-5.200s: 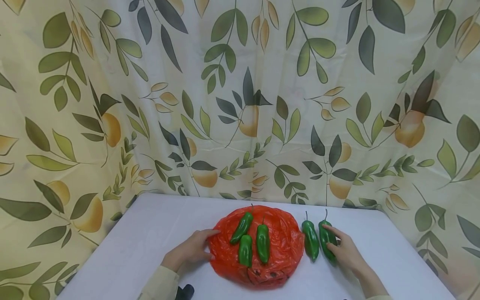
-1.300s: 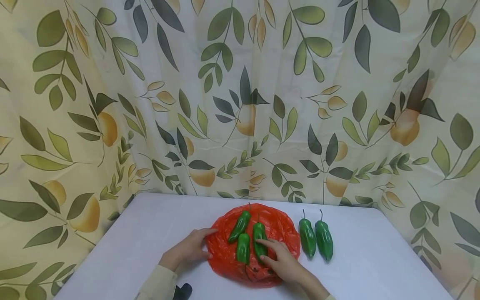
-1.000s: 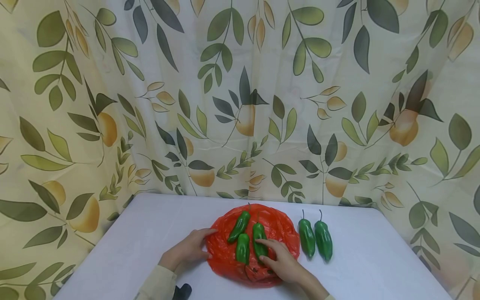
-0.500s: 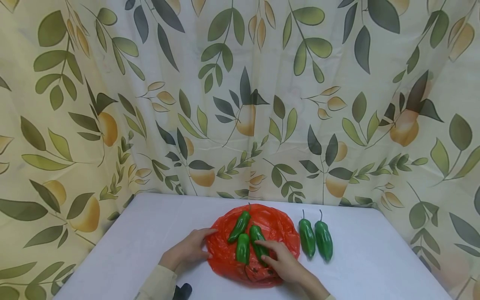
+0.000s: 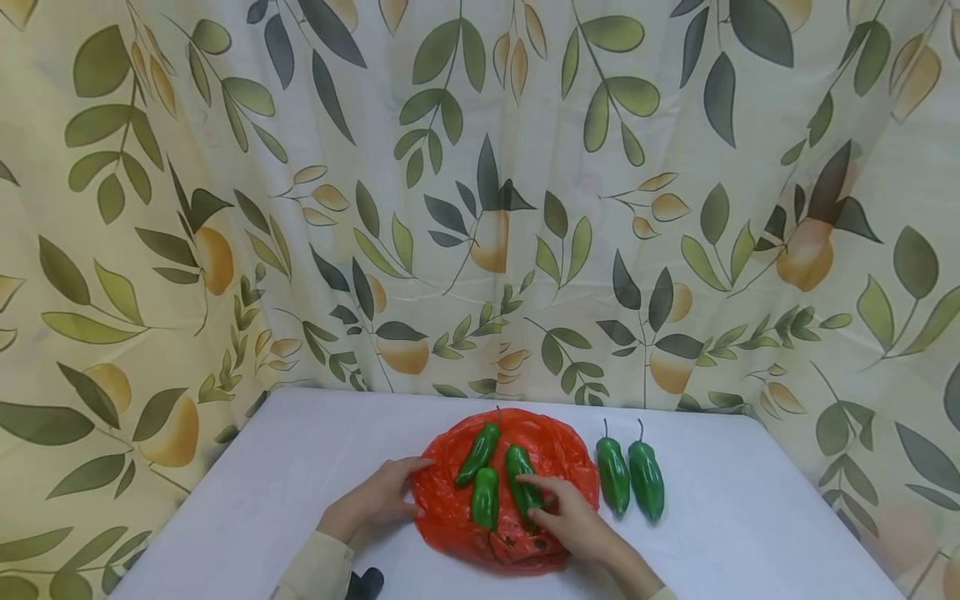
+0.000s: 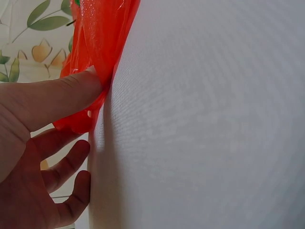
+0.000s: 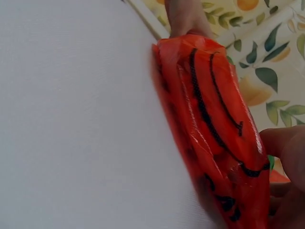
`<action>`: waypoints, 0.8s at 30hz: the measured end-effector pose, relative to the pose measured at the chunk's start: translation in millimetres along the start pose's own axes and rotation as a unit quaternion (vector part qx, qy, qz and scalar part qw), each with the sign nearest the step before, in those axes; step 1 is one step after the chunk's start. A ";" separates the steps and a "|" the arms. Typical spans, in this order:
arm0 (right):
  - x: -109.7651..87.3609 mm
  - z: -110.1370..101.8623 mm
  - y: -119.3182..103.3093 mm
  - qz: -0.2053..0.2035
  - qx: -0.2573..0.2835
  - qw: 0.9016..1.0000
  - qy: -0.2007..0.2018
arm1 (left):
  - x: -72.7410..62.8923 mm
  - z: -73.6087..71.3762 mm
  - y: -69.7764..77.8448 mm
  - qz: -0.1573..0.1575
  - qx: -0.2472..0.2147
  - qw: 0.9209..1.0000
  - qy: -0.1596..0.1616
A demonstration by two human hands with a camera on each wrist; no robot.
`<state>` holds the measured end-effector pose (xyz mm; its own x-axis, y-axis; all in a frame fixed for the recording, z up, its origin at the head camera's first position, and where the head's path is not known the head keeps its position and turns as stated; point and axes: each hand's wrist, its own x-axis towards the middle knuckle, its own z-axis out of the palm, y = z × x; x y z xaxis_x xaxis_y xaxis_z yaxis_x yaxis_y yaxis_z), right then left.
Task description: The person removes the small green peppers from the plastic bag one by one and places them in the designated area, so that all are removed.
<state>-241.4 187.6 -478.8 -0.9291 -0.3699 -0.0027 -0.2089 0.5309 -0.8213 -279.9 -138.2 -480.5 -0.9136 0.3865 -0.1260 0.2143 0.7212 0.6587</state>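
My right hand (image 5: 566, 512) holds a glossy green pepper (image 5: 519, 467) between thumb and fingers, low over an open red plastic bag (image 5: 558, 442). No stem shows at that pepper's upper end; its lower end is partly behind my fingers. Two more green peppers lie on the bag, one slanting (image 5: 478, 452) at the upper left and a shorter one (image 5: 485, 496) below it, stem pointing down. My left hand (image 5: 382, 492) grips the bag's left rim. In the left wrist view its thumb (image 6: 71, 93) presses the red film while the other fingers bend behind it.
Two green peppers, one (image 5: 613, 479) beside the bag and another (image 5: 647, 482) farther right, lie on the white table (image 5: 720, 508) with stems away from me. Black markings (image 7: 205, 114) run along the bag's near side. A leaf-patterned curtain (image 5: 480, 208) hangs behind the table.
The right hand has come from the far-right pepper to the one on the bag. That pepper has tilted, its stem no longer showing on top, then shifted slightly right. The left hand stays.
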 end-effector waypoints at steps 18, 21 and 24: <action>-5.7 -33.7 -8.8 0.011 0.012 0.999 0.047 | -3.1 -2.1 0.5 -0.005 -0.005 1.000 -0.003; -8.8 -41.1 -12.2 0.008 0.008 0.999 0.047 | -3.5 -2.2 2.1 -0.006 -0.003 1.000 -0.002; -12.2 -47.7 -15.9 0.001 0.004 0.999 0.046 | -3.9 -2.5 4.2 -0.008 -0.004 1.000 0.002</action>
<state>-241.4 220.0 -438.6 -0.9535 -0.2976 0.0473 -0.2047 0.5247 -0.8263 -276.3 -138.0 -475.4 -0.9180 0.3731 -0.1342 0.1967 0.7223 0.6630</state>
